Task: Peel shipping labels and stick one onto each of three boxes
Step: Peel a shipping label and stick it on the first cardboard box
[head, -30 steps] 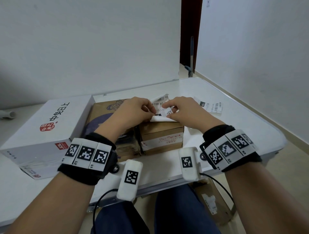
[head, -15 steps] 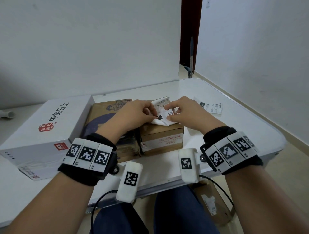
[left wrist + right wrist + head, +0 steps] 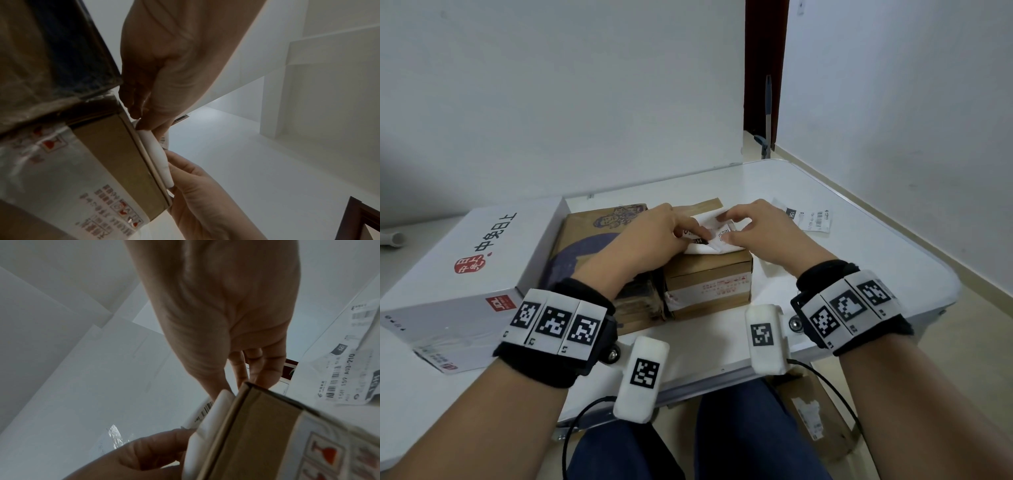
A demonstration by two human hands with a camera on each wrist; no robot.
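A small brown box (image 3: 709,286) stands at the table's middle, with a crumpled white shipping label (image 3: 717,240) on its top. My left hand (image 3: 700,233) pinches the label's left part between thumb and fingers. My right hand (image 3: 726,226) pinches its right part with curled fingers. In the left wrist view the label (image 3: 158,155) curls along the box's top edge (image 3: 131,146). A larger brown box with purple print (image 3: 585,246) touches the small one on the left. Further left lies a white box (image 3: 476,253).
Another printed shipping label (image 3: 811,219) lies flat on the white table (image 3: 859,267), right of the boxes and behind my right hand. A wall runs close behind the table. A cardboard box (image 3: 808,414) sits on the floor under the table's front edge.
The label stood up between my fingers a second ago; it now lies lower and flatter on the small box. Both hands have sunk with it and stayed on it.
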